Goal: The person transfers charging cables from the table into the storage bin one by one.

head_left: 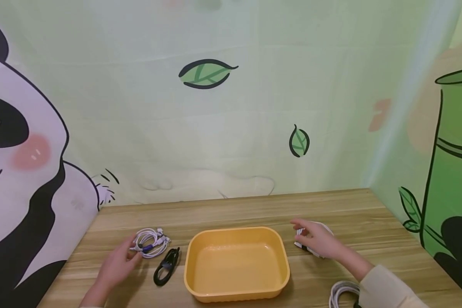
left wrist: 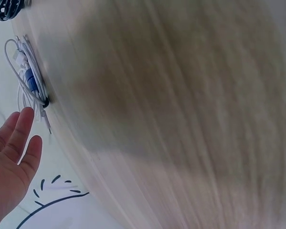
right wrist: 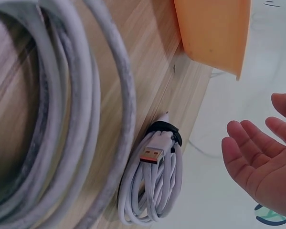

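Note:
My left hand (head_left: pixel 117 262) is beside a coiled white cable (head_left: pixel 151 242) with a blue piece on it, fingertips at the coil's near left side. In the left wrist view, the fingers of that hand (left wrist: pixel 14 164) are spread and hold nothing. My right hand (head_left: pixel 318 240) hovers over a second bundled white cable (head_left: pixel 298 244), partly covering it. The right wrist view shows this cable's USB plug (right wrist: pixel 152 154) and black strap (right wrist: pixel 164 127), with the hand's fingers (right wrist: pixel 257 143) relaxed and apart from it. Between the hands sits a yellow-orange bin (head_left: pixel 235 297) with nothing inside.
A folded black cable (head_left: pixel 162 280) lies between the left coil and the bin. At the front right is a thick grey-white coiled cable (head_left: pixel 336 291), close to the right sleeve (head_left: pixel 386 286). Behind the wooden table (head_left: pixel 231 214) hangs a printed backdrop (head_left: pixel 254 162).

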Available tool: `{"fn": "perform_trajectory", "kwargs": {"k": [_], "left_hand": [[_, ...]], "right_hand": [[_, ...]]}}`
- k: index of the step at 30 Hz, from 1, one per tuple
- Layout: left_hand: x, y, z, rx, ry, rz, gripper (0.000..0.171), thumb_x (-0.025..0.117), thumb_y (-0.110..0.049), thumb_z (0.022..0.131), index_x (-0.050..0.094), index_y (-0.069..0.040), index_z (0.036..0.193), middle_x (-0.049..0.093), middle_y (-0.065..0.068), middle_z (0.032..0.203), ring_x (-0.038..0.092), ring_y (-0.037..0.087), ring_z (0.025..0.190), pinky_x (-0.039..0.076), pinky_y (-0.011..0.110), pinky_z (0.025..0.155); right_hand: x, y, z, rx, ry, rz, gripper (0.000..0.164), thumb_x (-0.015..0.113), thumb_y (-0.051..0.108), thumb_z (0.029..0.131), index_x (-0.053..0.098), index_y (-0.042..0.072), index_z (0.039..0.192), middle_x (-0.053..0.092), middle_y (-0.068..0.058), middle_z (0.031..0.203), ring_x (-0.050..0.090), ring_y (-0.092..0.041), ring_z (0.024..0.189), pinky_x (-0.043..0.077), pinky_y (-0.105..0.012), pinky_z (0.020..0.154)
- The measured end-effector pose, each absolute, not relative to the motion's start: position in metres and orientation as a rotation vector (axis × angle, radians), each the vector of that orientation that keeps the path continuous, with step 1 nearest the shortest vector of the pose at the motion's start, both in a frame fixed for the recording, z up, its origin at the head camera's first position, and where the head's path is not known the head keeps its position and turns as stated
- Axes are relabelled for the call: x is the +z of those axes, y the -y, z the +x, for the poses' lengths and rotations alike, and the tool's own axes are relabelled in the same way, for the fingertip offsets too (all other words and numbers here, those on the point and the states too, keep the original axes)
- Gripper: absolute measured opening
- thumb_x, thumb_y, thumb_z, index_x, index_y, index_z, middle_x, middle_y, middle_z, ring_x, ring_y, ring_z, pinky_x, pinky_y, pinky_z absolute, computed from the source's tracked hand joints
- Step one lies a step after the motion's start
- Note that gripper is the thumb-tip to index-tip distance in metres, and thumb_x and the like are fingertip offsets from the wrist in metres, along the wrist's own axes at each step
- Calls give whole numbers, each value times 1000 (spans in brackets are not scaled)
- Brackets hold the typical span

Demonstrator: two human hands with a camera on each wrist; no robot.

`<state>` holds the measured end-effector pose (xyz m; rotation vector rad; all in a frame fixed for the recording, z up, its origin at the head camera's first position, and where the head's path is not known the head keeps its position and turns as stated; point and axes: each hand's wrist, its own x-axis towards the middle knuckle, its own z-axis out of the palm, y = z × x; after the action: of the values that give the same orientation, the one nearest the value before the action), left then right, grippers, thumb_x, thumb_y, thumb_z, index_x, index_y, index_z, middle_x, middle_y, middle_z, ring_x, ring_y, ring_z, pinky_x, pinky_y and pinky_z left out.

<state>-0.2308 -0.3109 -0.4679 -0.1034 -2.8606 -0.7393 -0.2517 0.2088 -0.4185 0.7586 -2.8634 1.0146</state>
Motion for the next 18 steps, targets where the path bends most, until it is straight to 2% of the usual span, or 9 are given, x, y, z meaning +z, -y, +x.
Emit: {"fn": "perform_trajectory", "kwargs": {"k": [5, 12, 18], "left_hand": [[-468, 309, -231, -756, 2874, -107, 59, 58, -19, 82, 34, -1, 132, 55, 22, 113, 62, 25, 83, 47, 46, 73], [-468, 306, -231, -741, 2888, -99, 56, 59, -20, 81, 38, -3, 130, 57, 19, 110, 62, 19, 78, 47, 38, 66], [-468, 304, -230, -761, 2895, -91, 57, 60, -20, 81, 38, -4, 130, 57, 20, 110, 61, 17, 75, 47, 34, 63]], "right_hand": [[-417, -205, -250, 1050, 2858, 746, 40, 56, 12, 85, 48, -2, 121, 60, -14, 103, 57, -17, 83, 46, -21, 65], [-417, -201, -247, 1141, 2831, 761, 40, 56, 12, 84, 48, -4, 119, 61, -15, 100, 56, -16, 79, 46, -20, 63], [-420, -198, -247, 1353, 2846, 710, 43, 56, 13, 84, 44, -5, 122, 57, -19, 102, 51, -12, 74, 47, -22, 55]]}}
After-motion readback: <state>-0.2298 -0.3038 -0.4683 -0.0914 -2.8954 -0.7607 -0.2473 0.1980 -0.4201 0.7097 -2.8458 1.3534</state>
